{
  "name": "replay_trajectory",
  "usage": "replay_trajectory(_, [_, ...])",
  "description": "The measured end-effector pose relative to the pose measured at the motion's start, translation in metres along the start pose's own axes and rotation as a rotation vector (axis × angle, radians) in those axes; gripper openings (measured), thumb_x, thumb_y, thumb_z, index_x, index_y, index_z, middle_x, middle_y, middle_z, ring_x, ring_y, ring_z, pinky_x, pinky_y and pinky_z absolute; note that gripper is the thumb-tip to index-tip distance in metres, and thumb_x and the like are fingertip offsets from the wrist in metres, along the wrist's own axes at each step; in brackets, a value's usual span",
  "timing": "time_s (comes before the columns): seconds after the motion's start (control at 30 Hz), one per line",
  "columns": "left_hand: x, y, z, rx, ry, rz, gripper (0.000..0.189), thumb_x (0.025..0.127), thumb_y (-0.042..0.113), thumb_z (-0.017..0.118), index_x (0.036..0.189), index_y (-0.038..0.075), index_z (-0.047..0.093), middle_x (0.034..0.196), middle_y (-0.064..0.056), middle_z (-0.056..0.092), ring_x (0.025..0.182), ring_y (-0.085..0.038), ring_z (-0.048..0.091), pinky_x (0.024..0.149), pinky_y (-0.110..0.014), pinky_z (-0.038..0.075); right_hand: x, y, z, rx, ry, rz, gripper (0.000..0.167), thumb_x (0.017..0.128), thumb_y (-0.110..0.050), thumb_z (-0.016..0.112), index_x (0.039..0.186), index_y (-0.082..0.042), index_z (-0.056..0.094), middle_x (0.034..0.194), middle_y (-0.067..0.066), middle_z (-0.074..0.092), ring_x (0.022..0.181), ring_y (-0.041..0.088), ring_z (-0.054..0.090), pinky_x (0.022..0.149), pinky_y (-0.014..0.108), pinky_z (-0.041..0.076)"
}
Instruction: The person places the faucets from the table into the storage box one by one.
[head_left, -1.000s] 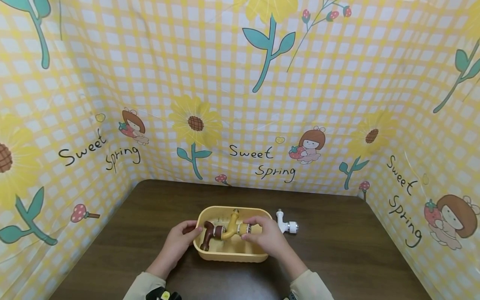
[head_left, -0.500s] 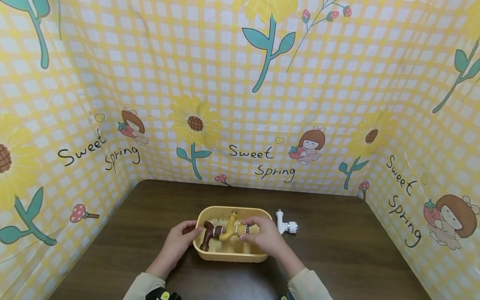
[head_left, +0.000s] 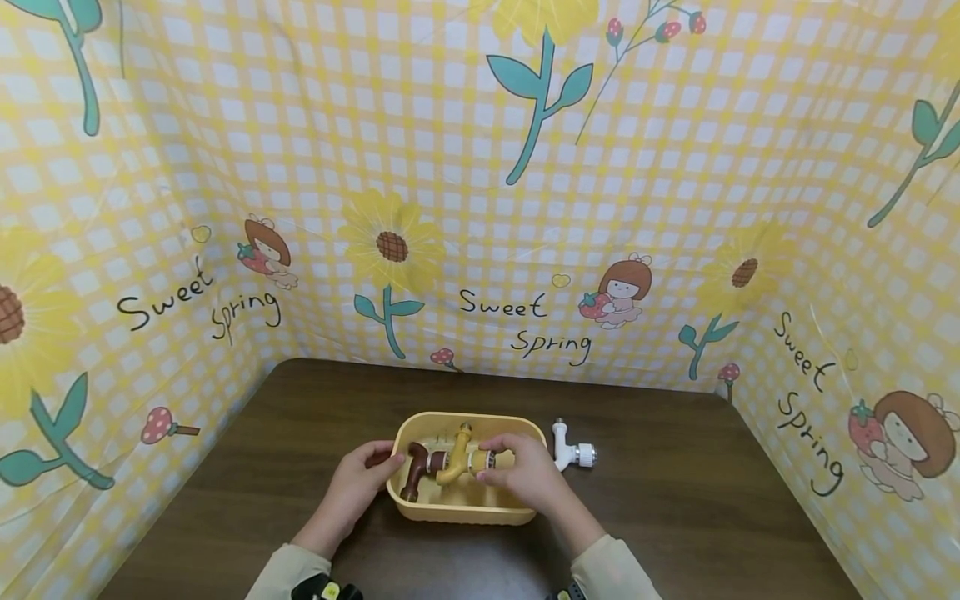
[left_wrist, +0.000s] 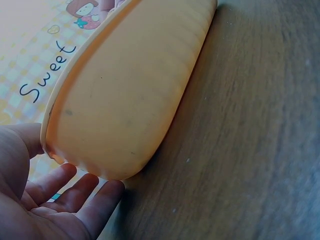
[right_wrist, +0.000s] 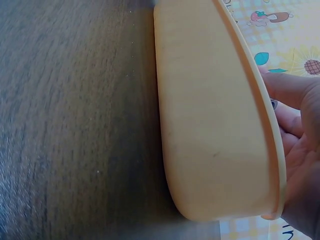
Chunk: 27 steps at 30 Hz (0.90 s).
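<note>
A yellow plastic basin (head_left: 480, 515) stands on the table; in the left wrist view its outer wall (left_wrist: 125, 95) fills the middle. My left hand (head_left: 358, 490) grips the basin's left end, thumb over the rim and fingers against the outside. Inside, a dark brown faucet (head_left: 414, 477) lies at the left end. Beside it is a yellow faucet (head_left: 454, 467), whose ribbed collar end my right hand (head_left: 528, 473) pinches between thumb and fingers. In the right wrist view the basin wall (right_wrist: 215, 125) hides most of that grip.
A white faucet (head_left: 572, 452) with a silver collar lies on the dark wooden table (head_left: 667, 483), just right of the basin. A yellow checked cloth (head_left: 480, 217) with printed flowers hangs behind and along both sides.
My right hand has shifted slightly left with the yellow faucet, bringing it nearer the brown one. The left hand and the basin have stayed in place.
</note>
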<state>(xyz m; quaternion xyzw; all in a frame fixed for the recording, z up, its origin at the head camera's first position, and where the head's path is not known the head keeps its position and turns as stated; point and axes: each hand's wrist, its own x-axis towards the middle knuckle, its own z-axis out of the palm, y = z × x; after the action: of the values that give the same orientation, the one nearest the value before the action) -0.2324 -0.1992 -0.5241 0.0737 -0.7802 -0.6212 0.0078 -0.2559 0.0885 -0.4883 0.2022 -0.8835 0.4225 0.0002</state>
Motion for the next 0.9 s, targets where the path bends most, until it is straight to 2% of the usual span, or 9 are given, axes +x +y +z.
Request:
replay_trajectory(0.63, [0.0033,-0.0034,-0.0004,-0.003,-0.001,-0.015,0.041,0.099,0.021,0.071,0.132,-0.001,0.063,0.128,-0.018,0.067,0.111,-0.022,0.065,0.083,-0.032,0.059,0.0008,-0.0006,0.0008,-0.040,-0.022,0.027,0.037,0.078,-0.029,0.089,0.111,-0.020,0.075,0.111,-0.002,0.073,0.114,0.025,0.064,0.103,0.052,0.047])
replay_trajectory(0.9, [0.0000,0.0006,-0.0004,-0.001,-0.005,-0.002,0.042,0.098,0.023,0.072,0.131,-0.001,0.063,0.127,-0.018,0.067,0.110,-0.022,0.065,0.083,-0.032,0.059,0.0028,-0.0018,0.0010,-0.055,-0.038,0.039,0.037,0.077,-0.030,0.090,0.110,-0.020,0.075,0.111,-0.002,0.072,0.113,0.026,0.063,0.102,0.052,0.047])
